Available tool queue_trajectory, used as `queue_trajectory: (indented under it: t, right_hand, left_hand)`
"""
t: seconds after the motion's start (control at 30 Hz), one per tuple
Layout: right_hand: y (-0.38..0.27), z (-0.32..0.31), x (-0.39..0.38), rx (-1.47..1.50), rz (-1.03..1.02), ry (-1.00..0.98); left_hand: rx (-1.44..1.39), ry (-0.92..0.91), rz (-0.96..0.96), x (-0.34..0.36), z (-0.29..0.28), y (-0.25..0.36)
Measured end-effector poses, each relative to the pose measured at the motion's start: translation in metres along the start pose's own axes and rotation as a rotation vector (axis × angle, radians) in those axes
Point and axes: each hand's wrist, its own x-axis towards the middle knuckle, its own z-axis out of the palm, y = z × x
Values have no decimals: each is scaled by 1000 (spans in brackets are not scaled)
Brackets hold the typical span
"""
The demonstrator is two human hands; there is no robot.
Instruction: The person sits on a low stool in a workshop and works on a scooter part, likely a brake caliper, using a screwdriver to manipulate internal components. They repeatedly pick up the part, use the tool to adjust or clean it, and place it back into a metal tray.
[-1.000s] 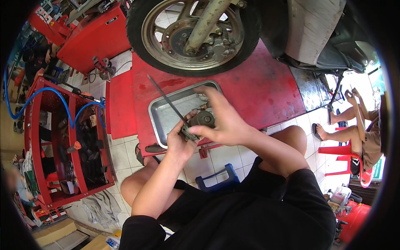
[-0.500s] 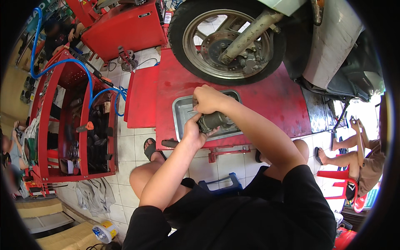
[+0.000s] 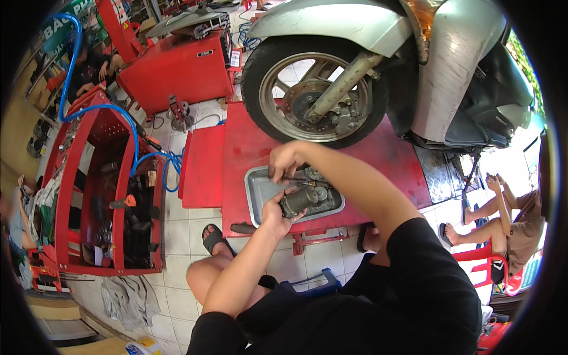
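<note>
My left hand is wrapped from below around a dark, greasy cylindrical metal part with a round end, which looks like a small motor. It is held over the near side of a shallow metal tray. Just above and beyond it, my right hand is closed with its fingers pointing down. A thin dark rod-like tool runs from those fingertips to the right; its exact kind is unclear. Another grimy metal part lies in the tray, partly behind the tool.
The tray rests on a red lift platform. Beyond it stands a scooter's front wheel. A red tool cart with a blue air hose is at left. A seated person is at right, and a blue stool is below me.
My right hand has drawn back from the cylindrical part, and a rod-like tool now shows at its fingertips. My left hand keeps its hold. The view has tilted up, showing more of the scooter.
</note>
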Motion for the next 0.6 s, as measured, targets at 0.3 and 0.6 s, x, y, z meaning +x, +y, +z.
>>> queue_trajectory:
  t: [0.3,0.6]
  right_hand:
    - [-10,60,-184,144,-877,755]
    - [53,119,-189,288,-1040,731]
  left_hand:
    - [-147,-62,-9,-14,3,1]
    - [-190,-152,-58,-18,2,-1]
